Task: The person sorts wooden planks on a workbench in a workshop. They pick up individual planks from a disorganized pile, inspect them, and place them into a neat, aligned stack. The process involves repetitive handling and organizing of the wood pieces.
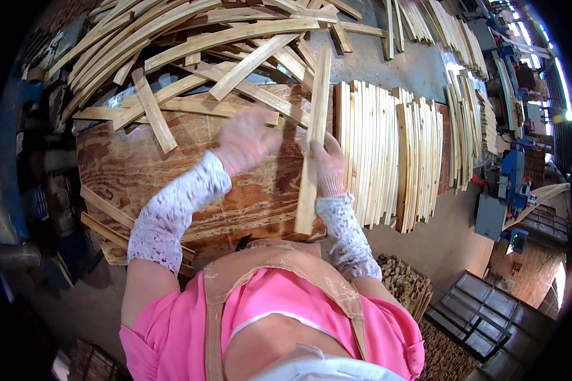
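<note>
A pale wooden slat [314, 127] points away from me over the brown plywood worktop [190, 152]. My right hand [328, 164], in a pinkish knit glove, is closed around the slat's right edge near its middle. To the left of it, my gloved left hand [249, 141] is over the worktop, apart from that slat and smeared by motion, so its fingers are hard to read. Just beyond the left hand lies the near end of a loose slat [190, 106]. Rows of slats [368, 149] stand packed side by side to the right of my right hand.
A jumbled heap of slats [229, 38] covers the far left. A shorter row [421, 162] and further rows [464, 127] lie to the right. Several loose slats [108, 209] rest at the worktop's near left. Stacked wood pieces [403, 286] and a dark metal frame [470, 317] are low at right.
</note>
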`<state>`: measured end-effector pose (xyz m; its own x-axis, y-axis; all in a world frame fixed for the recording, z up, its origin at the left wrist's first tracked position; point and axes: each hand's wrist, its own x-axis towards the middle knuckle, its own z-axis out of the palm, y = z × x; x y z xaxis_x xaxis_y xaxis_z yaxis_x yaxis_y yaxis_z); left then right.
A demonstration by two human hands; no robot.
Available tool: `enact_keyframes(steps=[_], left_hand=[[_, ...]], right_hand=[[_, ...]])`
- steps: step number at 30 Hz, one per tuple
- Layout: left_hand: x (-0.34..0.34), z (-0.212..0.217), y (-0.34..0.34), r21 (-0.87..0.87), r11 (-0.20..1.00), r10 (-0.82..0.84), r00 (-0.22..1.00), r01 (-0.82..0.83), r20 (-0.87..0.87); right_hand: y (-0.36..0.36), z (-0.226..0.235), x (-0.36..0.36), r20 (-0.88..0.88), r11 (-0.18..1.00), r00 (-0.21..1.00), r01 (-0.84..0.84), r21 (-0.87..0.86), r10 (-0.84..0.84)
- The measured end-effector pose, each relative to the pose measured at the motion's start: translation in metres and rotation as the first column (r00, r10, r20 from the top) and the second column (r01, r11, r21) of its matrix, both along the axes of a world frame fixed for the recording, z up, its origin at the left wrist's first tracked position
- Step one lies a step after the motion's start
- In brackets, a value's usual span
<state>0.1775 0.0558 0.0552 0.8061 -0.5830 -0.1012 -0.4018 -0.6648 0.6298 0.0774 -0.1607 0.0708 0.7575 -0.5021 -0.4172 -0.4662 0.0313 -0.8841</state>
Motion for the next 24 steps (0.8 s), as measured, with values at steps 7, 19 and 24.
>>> enact_keyframes(steps=[7,19,24], left_hand=[[0.117,-0.024,0.006,0.447,0.88,0.063,0.972,-0.161,0.227],[-0.063,-0.039,-0.038,-0.466,0.885,-0.337,0.689,-0.001,-0.642],[0.108,-0.01,0.005,0.149,0.986,0.007,0.904,-0.079,0.428]], right_hand=[[-0.066,-0.082,-0.122,-0.186,0.256,0.983,-0.178,-0.95,-0.008],[-0.007,-0.012,0.04,-0.204,0.948,0.944,-0.288,-0.134,0.258],[-0.019,-0.024,-0.026,-0.083,0.973,0.987,-0.151,-0.174,0.138]])
